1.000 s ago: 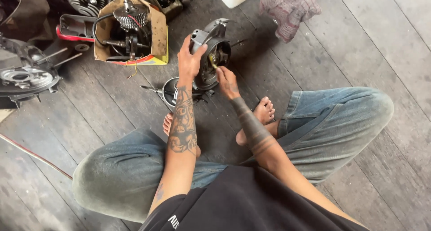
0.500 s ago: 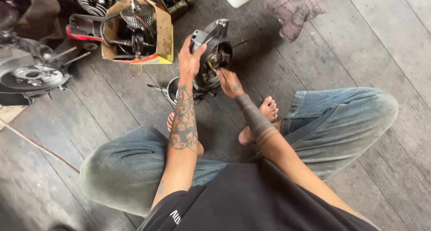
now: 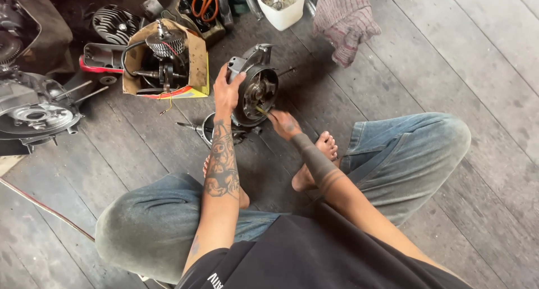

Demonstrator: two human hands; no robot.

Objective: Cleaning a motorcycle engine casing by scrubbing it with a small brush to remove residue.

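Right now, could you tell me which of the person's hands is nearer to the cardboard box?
Left. The left hand grips the near edge of the engine casing, just right of the cardboard box. The right hand works at the casing's lower face, farther from the box.

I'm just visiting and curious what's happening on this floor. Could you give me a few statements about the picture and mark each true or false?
1. The left hand grips the round metal engine part. True.
2. The right hand rests on the knee. False: it works at the part's lower edge with a small yellow-tipped tool.
3. The cardboard box is empty. False: it holds engine pieces.
4. A cloth lies on the wooden floor. True.
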